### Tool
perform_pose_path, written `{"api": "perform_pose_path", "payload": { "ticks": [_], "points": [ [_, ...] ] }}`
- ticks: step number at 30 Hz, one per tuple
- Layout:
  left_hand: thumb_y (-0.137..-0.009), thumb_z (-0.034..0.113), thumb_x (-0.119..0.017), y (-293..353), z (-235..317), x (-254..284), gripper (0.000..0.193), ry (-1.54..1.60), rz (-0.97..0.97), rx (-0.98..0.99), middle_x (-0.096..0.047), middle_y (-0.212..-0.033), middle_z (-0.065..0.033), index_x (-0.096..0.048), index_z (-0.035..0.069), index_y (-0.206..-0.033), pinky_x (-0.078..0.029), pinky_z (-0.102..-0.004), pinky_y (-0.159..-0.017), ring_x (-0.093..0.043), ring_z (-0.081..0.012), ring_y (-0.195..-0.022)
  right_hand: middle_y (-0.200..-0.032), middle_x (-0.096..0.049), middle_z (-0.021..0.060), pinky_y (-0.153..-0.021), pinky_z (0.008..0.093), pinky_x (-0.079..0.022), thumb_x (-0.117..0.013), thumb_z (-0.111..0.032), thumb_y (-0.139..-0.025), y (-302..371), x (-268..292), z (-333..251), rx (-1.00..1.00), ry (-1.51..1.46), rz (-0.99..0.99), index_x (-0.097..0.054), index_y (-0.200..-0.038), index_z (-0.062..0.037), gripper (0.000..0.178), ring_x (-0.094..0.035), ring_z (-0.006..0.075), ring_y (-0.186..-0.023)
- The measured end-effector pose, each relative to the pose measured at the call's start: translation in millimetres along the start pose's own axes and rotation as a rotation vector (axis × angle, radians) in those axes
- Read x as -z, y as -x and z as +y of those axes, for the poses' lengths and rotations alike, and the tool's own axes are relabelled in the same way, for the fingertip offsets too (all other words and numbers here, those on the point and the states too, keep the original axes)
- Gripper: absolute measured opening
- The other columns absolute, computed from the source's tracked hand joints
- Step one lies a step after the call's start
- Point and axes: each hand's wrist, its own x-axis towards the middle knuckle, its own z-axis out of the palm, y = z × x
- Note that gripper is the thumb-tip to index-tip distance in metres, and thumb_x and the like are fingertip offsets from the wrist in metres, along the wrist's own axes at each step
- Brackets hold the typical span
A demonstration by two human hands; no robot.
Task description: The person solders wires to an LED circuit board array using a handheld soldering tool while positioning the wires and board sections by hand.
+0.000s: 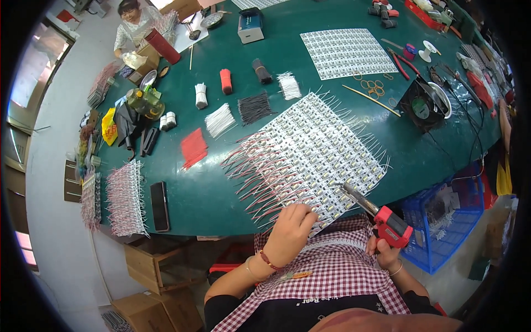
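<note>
A white circuit board panel (318, 138) lies slanted on the green table in front of me, covered with rows of small components. Thin red and white wires (257, 177) stick out along its left side, and white ones fringe its right side. My left hand (289, 233) is pinched at the panel's near edge, among the wire ends; what sits between the fingertips is hidden. My right hand (384, 255) grips a red soldering gun (394, 226), whose metal tip points left over the panel's near right part. Whether the tip touches the board I cannot tell.
Loose red wires (193, 148), white wires (220, 120) and black wires (254, 107) lie beyond the panel. A phone (160, 206) and a wired panel (125, 196) rest at left. At right stand a black fan (423, 105) and red pliers (404, 65). A person (138, 27) sits across the table.
</note>
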Motion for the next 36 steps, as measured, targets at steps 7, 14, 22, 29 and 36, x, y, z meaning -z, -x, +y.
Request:
{"api": "perform_pose_path", "payload": {
  "ticks": [7, 14, 22, 29, 36],
  "points": [
    [-0.079, 0.007, -0.06, 5, -2, -20, 0.019, -0.132, -0.063, -0.103, -0.054, -0.09, -0.0055, -0.064, 0.008, -0.098, -0.042, -0.0358, -0.076, -0.055, -0.0226, -0.084, -0.07, -0.056, 0.0064, -0.063, 0.0313, -0.051, -0.062, -0.039, -0.096, 2, 4, 2, 0.034, -0.002, -0.018, -0.051, -0.118, 0.0027, 0.049, -0.057, 0.0147, -0.062],
    [-0.079, 0.009, -0.058, 7, -7, -26, 0.021, -0.083, -0.039, -0.082, -0.05, -0.086, -0.0072, -0.064, 0.005, -0.099, -0.042, -0.0372, -0.076, -0.053, -0.0235, -0.083, -0.069, -0.056, 0.0061, -0.065, 0.0308, -0.05, -0.064, -0.042, -0.094, 4, 7, 6, -0.025, -0.033, -0.063, -0.042, -0.131, 0.003, 0.062, -0.057, 0.015, -0.063],
    [-0.077, 0.005, -0.061, 3, -10, -28, 0.02, -0.041, -0.005, -0.054, -0.05, -0.082, -0.0064, -0.066, 0.005, -0.096, -0.04, -0.0359, -0.071, -0.051, -0.0234, -0.078, -0.068, -0.05, 0.0044, -0.057, 0.0314, -0.044, -0.063, -0.044, -0.094, 21, 21, 11, -0.051, 0.002, -0.093, -0.045, -0.136, -0.0034, 0.062, -0.048, 0.0137, -0.055],
    [-0.073, -0.003, -0.068, 2, -8, -32, 0.025, -0.015, -0.017, -0.057, -0.049, -0.078, -0.0041, -0.068, 0.008, -0.096, -0.038, -0.035, -0.066, -0.049, -0.0215, -0.073, -0.07, -0.052, 0.0028, -0.063, 0.0302, -0.044, -0.066, -0.036, -0.092, 45, 27, 16, -0.199, -0.087, -0.083, -0.054, -0.12, 0.0019, 0.049, -0.051, 0.0131, -0.064],
    [-0.072, -0.005, -0.067, 6, -2, -34, 0.027, -0.006, -0.017, -0.072, -0.049, -0.079, -0.0043, -0.067, 0.007, -0.096, -0.038, -0.0354, -0.066, -0.051, -0.0221, -0.074, -0.071, -0.058, 0.0037, -0.057, 0.0276, -0.045, -0.076, -0.032, -0.083, 59, 44, 21, -0.236, 0.091, -0.084, -0.06, -0.085, -0.0014, 0.035, -0.055, 0.0138, -0.061]
  ]
}}
